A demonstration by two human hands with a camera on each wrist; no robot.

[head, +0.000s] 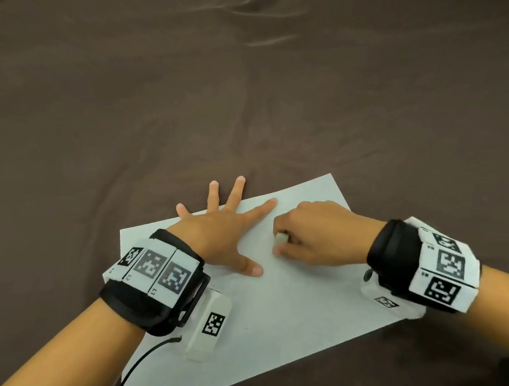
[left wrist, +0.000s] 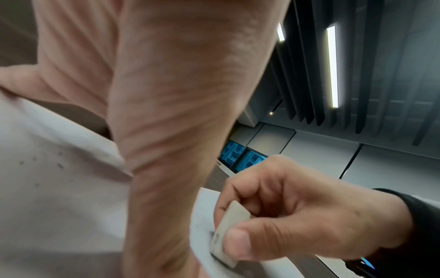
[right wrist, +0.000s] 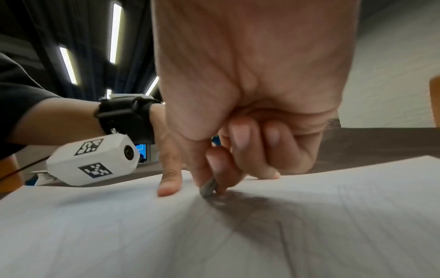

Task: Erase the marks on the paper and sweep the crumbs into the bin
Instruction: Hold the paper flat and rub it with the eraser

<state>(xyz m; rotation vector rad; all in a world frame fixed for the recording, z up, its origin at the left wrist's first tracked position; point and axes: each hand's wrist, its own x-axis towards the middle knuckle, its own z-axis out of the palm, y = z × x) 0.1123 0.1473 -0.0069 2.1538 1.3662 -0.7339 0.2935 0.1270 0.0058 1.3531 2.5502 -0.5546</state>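
Observation:
A white sheet of paper (head: pixel 282 302) lies skewed on the brown cloth. My left hand (head: pixel 228 221) rests flat on its upper left part, fingers spread, some reaching past the paper's edge. My right hand (head: pixel 311 233) pinches a small white eraser (head: pixel 281 239) between thumb and fingers and holds its tip on the paper beside my left index finger. The left wrist view has the eraser (left wrist: pixel 226 235) with a dark smudge on its lower end over a dark mark. Small dark crumbs (left wrist: pixel 59 165) dot the paper (left wrist: pixel 59 206). In the right wrist view the eraser (right wrist: pixel 209 188) touches the paper (right wrist: pixel 214 235).
The brown cloth (head: pixel 258 83) covers the table on all sides of the paper, with wrinkles at the far side. A black cable (head: pixel 141 363) trails from my left wrist camera over the paper's near left edge. No bin is in view.

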